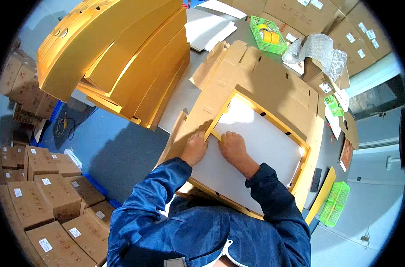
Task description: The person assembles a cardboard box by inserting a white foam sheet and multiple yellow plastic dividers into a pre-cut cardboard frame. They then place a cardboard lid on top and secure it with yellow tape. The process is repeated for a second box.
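Note:
In front of me a shallow yellow frame (272,117) with a pale grey-white panel (260,147) inside it lies on flattened cardboard (256,73). My left hand (195,149) is closed around the frame's left side, near its middle. Beside it, over the panel, my right hand (233,147) has its fingers curled onto the end of a short yellow strip (215,134). That strip runs from the frame's left side to the right fingertips. Whether it is joined to the frame cannot be made out. Dark marks show at several places along the frame's inner edge.
Large curved yellow panels (140,58) stand stacked at the far left. A green basket (268,36) with tape rolls sits at the back, near bubble wrap (322,51). Another green basket (335,204) and a yellow strip lie right. Cardboard boxes (55,196) are piled at left.

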A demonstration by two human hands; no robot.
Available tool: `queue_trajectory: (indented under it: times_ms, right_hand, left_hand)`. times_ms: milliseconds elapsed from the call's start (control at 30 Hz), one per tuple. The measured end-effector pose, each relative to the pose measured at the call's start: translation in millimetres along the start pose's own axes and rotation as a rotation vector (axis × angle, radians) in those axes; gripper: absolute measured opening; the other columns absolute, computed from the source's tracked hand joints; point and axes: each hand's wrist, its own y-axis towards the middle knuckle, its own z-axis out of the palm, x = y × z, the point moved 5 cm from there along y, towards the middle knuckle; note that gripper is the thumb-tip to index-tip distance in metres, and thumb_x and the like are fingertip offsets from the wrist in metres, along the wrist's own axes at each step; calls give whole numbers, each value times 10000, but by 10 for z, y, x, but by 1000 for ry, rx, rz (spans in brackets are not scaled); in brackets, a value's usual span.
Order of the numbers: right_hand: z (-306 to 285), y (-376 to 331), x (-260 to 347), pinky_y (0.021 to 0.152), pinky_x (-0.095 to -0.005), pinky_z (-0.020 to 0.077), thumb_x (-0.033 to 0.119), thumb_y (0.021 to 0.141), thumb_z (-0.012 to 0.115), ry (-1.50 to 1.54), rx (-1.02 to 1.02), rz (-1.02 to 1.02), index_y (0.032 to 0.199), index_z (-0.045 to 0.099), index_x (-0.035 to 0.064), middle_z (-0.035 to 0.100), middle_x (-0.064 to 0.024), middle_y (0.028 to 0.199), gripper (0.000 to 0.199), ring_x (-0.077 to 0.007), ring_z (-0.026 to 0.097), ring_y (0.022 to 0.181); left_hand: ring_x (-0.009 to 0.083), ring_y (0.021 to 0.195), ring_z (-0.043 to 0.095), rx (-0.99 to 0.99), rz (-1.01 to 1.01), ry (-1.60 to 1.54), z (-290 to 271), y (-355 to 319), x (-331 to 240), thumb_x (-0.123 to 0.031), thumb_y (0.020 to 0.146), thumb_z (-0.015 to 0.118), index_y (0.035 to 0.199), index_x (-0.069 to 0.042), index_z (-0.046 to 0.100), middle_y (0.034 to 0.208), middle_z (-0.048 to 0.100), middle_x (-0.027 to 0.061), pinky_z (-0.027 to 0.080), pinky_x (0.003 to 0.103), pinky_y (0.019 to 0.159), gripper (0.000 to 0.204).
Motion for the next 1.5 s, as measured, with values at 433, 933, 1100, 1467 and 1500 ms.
queue_trajectory:
  times_ms: [433, 933, 1100, 1467, 1500]
  right_hand:
    - [86, 103, -215, 669, -385, 477, 187, 811, 555, 75, 3, -229, 747, 570, 56, 588, -110, 739, 147, -268, 599, 725]
    - [159, 236, -57, 734, -393, 463, 210, 771, 611, 162, -185, -131, 906, 558, 23, 572, -128, 830, 237, -295, 580, 825]
    - [-927, -243, -247, 883, -427, 419, 232, 787, 631, 408, -259, -9, 1185, 485, -4, 538, -210, 1104, 485, -356, 515, 1043]
    - [-658, -3770, -1777, 789, -385, 484, 162, 863, 602, 491, -509, 1065, 1104, 577, -25, 600, -221, 1006, 306, -330, 604, 870]
    - [-425, -3968, -1699, 790, -357, 491, 173, 860, 622, 570, -421, 1141, 1140, 565, 0, 621, -167, 1016, 335, -264, 610, 902]
  left_hand:
    - [413, 913, 569, 74, -35, 75, 18, -14, -65, -153, 862, 544, 1069, 38, 474, 971, 563, 242, 460, 475, 818, 290]
    - [382, 780, 619, -91, -3, 220, -152, -54, -221, -151, 851, 519, 918, -21, 549, 852, 612, 221, 497, 477, 700, 149]
    - [306, 875, 637, -537, 335, 714, 106, -176, 196, -244, 838, 585, 1226, 0, 510, 1044, 628, 186, 516, 390, 785, 464]
    - [320, 1165, 456, 406, 1112, 80, 1291, -576, -2626, -308, 800, 630, 1129, 27, 523, 1185, 521, 180, 322, 420, 1034, 482]
    - [321, 1158, 456, 440, 1139, 100, 1476, -674, -2702, -305, 798, 636, 1131, 32, 521, 1172, 522, 181, 328, 414, 1029, 488]
